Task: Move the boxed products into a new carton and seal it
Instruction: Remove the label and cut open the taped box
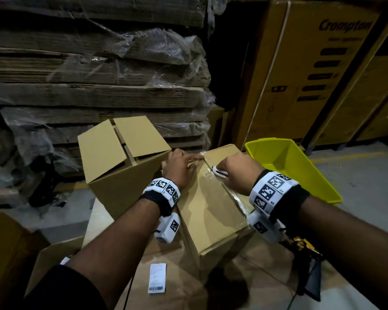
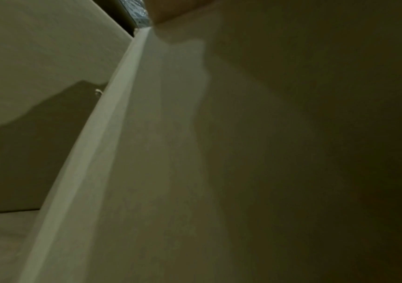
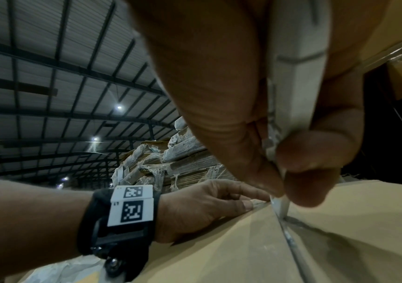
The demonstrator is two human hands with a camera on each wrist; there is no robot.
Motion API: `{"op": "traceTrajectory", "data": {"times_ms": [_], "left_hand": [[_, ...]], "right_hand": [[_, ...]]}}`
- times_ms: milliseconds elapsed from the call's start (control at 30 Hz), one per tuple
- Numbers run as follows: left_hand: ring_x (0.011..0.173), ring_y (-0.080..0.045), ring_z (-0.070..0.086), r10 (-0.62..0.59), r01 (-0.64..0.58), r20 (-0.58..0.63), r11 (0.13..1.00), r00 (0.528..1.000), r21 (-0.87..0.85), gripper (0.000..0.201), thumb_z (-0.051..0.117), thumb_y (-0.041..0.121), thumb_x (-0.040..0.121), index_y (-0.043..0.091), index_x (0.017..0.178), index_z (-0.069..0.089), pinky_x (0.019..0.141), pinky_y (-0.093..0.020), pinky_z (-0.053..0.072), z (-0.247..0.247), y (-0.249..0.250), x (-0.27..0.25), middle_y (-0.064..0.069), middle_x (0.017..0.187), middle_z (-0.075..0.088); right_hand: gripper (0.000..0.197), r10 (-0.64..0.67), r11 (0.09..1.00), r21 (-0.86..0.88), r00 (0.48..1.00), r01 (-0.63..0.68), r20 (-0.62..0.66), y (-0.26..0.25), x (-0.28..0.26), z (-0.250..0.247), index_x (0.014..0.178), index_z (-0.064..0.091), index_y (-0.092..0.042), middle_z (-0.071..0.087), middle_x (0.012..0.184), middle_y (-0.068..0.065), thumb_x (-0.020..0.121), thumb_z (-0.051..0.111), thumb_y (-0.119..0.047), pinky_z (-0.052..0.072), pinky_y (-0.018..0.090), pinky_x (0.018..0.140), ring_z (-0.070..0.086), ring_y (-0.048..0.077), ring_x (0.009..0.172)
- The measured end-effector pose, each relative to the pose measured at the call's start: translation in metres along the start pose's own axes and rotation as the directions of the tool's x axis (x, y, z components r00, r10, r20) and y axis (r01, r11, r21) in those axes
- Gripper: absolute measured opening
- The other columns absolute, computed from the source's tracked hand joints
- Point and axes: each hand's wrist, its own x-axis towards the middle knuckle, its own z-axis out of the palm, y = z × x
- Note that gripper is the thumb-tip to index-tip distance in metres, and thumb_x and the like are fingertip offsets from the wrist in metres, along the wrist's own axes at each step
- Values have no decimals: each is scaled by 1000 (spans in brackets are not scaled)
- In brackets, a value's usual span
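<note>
A closed brown carton (image 1: 211, 211) with clear tape along its top seam stands in front of me. My left hand (image 1: 181, 167) rests flat on its far left top, fingers straight and reaching to the tape end; the right wrist view also has this hand (image 3: 209, 205). My right hand (image 1: 236, 172) grips a white box cutter (image 1: 220, 171). Its blade tip sits in the taped seam (image 3: 289, 235) of the carton (image 3: 219, 252). A second carton (image 1: 121, 159) with loosely folded flaps stands just left and behind. The left wrist view holds only a dim cardboard edge (image 2: 113, 118).
A yellow plastic bin (image 1: 300, 168) sits to the right of the carton. Plastic-wrapped stacks of flat cardboard (image 1: 99, 81) fill the back, with a tall printed box (image 1: 323, 68) at the right. Both cartons stand on flat cardboard bearing a white barcode label (image 1: 157, 278). A dark object (image 1: 309, 267) lies lower right.
</note>
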Motion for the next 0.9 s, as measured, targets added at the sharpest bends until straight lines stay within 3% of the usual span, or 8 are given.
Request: {"op": "traceTrajectory", "data": {"times_ms": [67, 233, 333, 467, 667, 767, 900], "left_hand": [[114, -18, 42, 0, 0, 1, 1000, 1000, 12, 26, 55, 41, 97, 51, 120, 64, 94, -42, 34, 0, 0, 0, 4, 114, 48], [117, -20, 42, 2, -2, 8, 1000, 1000, 26, 28, 55, 41, 97, 52, 121, 62, 97, -46, 37, 0, -1, 0, 3, 117, 48], [117, -20, 42, 8, -8, 0, 1000, 1000, 23, 28, 55, 39, 97, 51, 121, 62, 98, -47, 37, 0, 0, -1, 3, 116, 48], [119, -20, 41, 11, -11, 3, 1000, 1000, 25, 27, 54, 39, 98, 50, 121, 62, 100, -46, 35, -1, 2, -2, 3, 120, 48], [119, -20, 43, 14, -13, -16, 1000, 1000, 20, 26, 55, 38, 98, 49, 120, 63, 98, -45, 35, 0, 3, -4, 3, 119, 50], [119, -20, 43, 17, -17, -22, 1000, 1000, 12, 26, 55, 38, 98, 48, 119, 65, 99, -46, 35, -1, 3, -4, 3, 119, 50], [121, -20, 42, 16, -15, -28, 999, 999, 30, 26, 55, 37, 98, 47, 120, 65, 100, -46, 35, 1, 3, -4, 3, 121, 51]], "right_hand": [[22, -13, 1000, 5, 1000, 13, 12, 1, -7, -2, 67, 49, -19, 50, 68, 1, 89, 52, -16, 25, 28, 49, 45, 28, 68], [15, -17, 1000, 16, 1000, 16, 17, 1, -27, -7, 80, 59, -20, 58, 75, 1, 93, 51, -21, 29, 27, 54, 46, 26, 69], [22, -20, 999, 31, 999, 19, 32, 2, -42, -8, 103, 68, -20, 69, 96, 4, 93, 49, -20, 35, 27, 63, 60, 27, 85], [30, -24, 998, 65, 996, 18, 83, 3, -67, -12, 113, 67, -20, 69, 105, 5, 89, 49, -16, 44, 30, 70, 62, 29, 96], [22, -88, 991, 105, 992, 78, 94, 8, -101, -9, 103, 63, -21, 68, 95, 4, 88, 47, -18, 47, 35, 68, 61, 28, 89], [29, -100, 990, 103, 994, 96, 39, 9, -115, -6, 110, 66, -21, 68, 97, 6, 88, 46, -20, 49, 38, 71, 62, 31, 92], [34, -114, 985, 138, 992, 107, 48, 10, -131, -3, 97, 71, -16, 70, 79, 11, 71, 50, -16, 53, 41, 57, 65, 37, 74]]}}
